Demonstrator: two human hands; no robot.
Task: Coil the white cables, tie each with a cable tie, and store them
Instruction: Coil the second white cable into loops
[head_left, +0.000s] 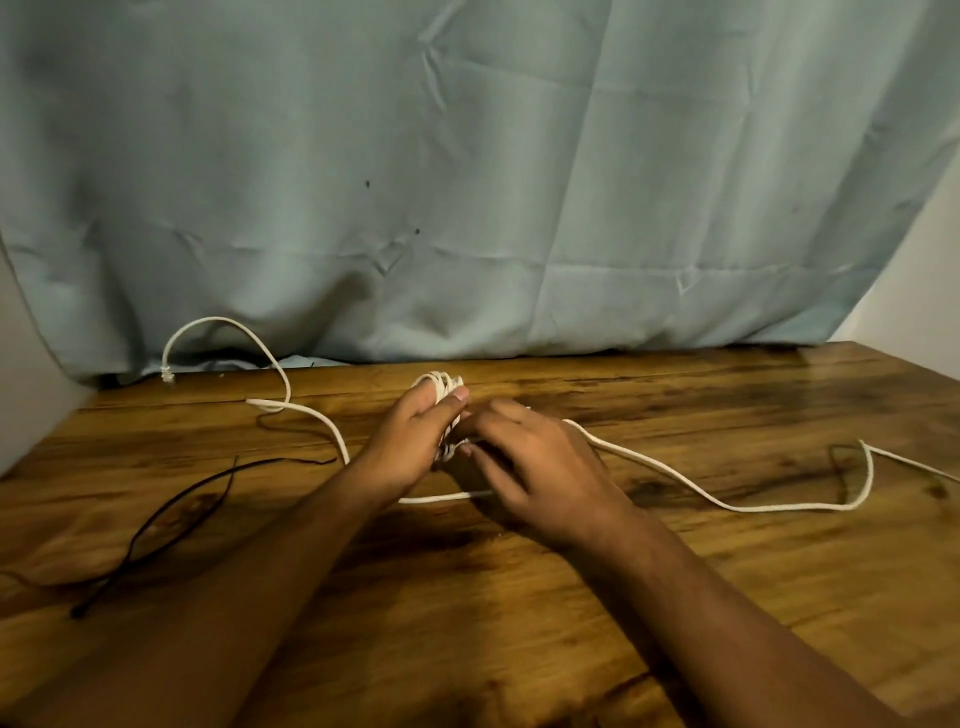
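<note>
On a brown wood-grain table, a long white round cable is wound by hand

Near the table's middle, a person's left hand grips a small coil of white turns, thumb pressed over the loops. The right hand, fingers curled, pinches the strand just beside it. Loose cable trails off toward the right edge, and more white line loops away to the left, below a creased pale blue cloth hung behind; whether these are one cable or two cannot be told. At the left lie thin black plastic cable ties, untouched. Coiling looks partly done, with much slack left. To do it well, the right hand likely needs to feed each turn under light, even tension, lay it flat beside the last and let any twist run out along the slack, while the left thumb pins the loops against springing open.
</note>
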